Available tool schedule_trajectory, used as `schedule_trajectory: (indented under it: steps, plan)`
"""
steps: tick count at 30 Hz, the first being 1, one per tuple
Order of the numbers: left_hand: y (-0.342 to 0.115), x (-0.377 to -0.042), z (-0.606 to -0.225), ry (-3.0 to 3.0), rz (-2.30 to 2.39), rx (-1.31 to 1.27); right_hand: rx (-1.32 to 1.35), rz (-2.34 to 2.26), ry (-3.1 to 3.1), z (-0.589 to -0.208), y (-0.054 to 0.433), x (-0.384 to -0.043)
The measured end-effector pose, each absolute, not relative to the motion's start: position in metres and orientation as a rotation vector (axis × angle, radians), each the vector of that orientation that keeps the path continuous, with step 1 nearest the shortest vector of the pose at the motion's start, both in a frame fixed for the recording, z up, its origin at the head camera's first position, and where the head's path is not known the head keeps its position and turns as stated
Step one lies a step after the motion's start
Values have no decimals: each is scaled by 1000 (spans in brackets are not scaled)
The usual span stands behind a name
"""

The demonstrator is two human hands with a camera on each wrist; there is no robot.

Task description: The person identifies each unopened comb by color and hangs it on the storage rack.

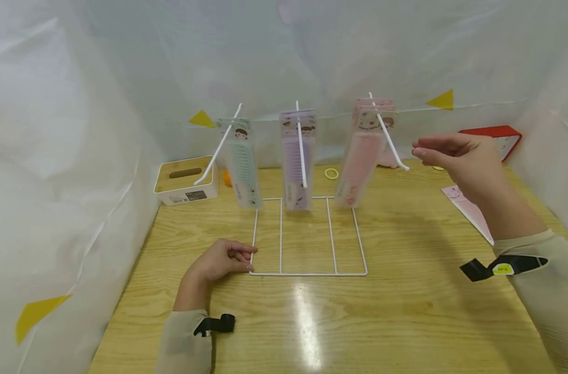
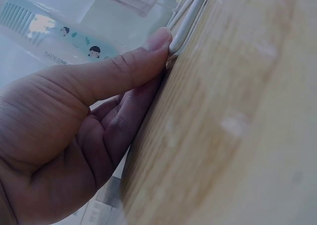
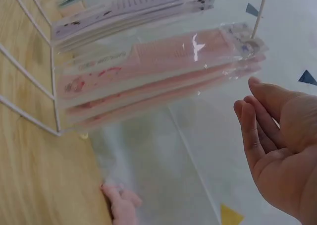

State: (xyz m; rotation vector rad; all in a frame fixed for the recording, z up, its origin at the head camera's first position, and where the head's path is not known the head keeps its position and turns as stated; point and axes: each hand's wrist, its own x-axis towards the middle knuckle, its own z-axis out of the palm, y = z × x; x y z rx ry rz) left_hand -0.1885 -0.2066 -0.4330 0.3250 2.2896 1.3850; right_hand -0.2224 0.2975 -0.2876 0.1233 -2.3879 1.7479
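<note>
A white wire display rack stands on the wooden table, with three long hooks slanting toward me. Packaged combs hang from them: green on the left, purple in the middle, several pink on the right. At the base's front left corner, my left hand pinches the wire between thumb and fingers; its thumb lies on the white wire. My right hand is raised just right of the pink combs' hook, its fingers loosely bent and holding nothing. In the right wrist view it is apart from the pink packs.
A wood-topped tissue box stands at the back left, beside an orange object. A yellow ring lies behind the rack. At right are a pink comb pack, partly behind my arm, and a red-framed box-like object.
</note>
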Motion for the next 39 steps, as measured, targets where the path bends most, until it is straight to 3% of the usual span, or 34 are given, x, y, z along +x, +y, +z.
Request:
schedule_trajectory:
  steps: [13, 21, 25, 30, 39]
  plan:
    - [-207, -187, -431, 2282, 1384, 326, 181, 1456, -2725, -393, 357, -218]
    - [-209, -188, -432, 2298, 1373, 345, 217, 1347, -2625, -437, 403, -240]
    - [-210, -189, -433, 2290, 1382, 382, 226, 1235, -2614, -449, 423, -250]
    - [-209, -189, -434, 2277, 1397, 355, 48, 1089, -2767, -452, 440, -253]
    - [-206, -188, -431, 2283, 1384, 346, -19, 931, -2792, -465, 448, -252]
